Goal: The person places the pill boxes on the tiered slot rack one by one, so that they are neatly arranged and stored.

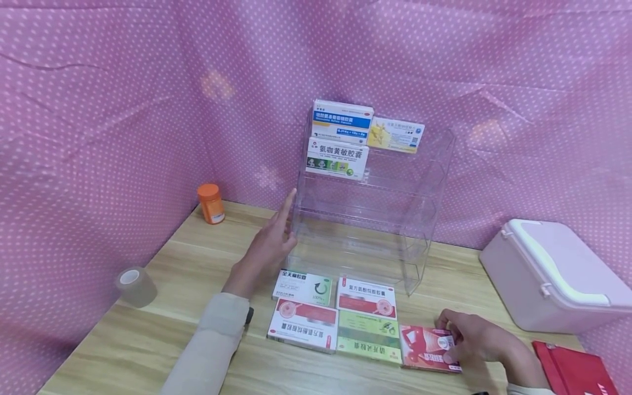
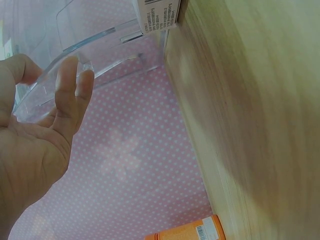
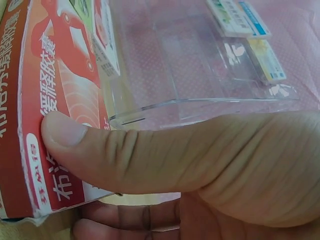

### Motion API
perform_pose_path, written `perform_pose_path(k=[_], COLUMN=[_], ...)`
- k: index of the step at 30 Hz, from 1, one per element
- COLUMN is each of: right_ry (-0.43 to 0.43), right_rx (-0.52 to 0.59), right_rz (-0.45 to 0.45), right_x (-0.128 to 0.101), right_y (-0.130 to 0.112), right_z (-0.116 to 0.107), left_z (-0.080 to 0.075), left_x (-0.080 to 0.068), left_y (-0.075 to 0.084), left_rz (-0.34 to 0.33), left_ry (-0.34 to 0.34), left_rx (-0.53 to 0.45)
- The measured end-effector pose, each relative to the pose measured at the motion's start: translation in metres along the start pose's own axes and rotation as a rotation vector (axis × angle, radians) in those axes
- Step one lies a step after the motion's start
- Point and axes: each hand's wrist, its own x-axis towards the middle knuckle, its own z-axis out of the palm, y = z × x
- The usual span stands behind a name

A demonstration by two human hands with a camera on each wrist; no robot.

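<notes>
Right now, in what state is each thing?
Red cardboard box: pinched by right hand
Clear plastic rack: upright, touched by left hand, holding three printed cartons
Four printed boxes: lying flat
Orange plastic bottle: upright, cap on
Beige tape roll: hole upward
White plastic box: lid shut
Red pouch: closure unclear

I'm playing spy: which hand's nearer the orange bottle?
Left hand: beside the clear rack, right of the orange bottle. The right hand is much farther right, holding the red box.

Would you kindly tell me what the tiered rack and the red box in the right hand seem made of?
Tiered rack: probably clear, glossy plastic, perhaps acrylic; the curtain shows through it and its edges catch light.
Red box: likely printed cardboard, smooth, with a pale, frayed corner.
</notes>
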Motion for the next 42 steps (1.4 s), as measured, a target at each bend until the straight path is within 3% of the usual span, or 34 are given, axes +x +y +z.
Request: perform_pose_path(k=[5,12,23,28,36,42], right_ry=[0.015,0.036,0.085,0.140,0.282,0.351], right_rx=[-0.037,-0.035,0.163,0.152,0.119,0.157], right_rz=[0.033,-0.019,-0.262,-0.286,-0.347,-0.379], right_x=[0.000,-0.003,-0.002,-0.003,-0.002,0.000], right_y=[-0.004,-0.001,0.010,0.010,0.008,0.008], right_z=[-0.002,-0.003,-0.002,-0.003,-0.005,-0.007], left_z=[0.000,-0.001,0.000,0.000,0.001,0.001], left_x=[-0.001,0.000,-0.001,-0.001,0.000,0.000], left_y=[0.000,0.000,0.003,0.002,0.000,0.000], left_rz=[-0.003,0.013,-0.038,-0.029,0.049,0.036], left_ry=[0.000,0.001,-0.015,-0.012,0.024,0.023], left_rx=[-0.010,0.002,-0.035,-0.033,0.053,0.053])
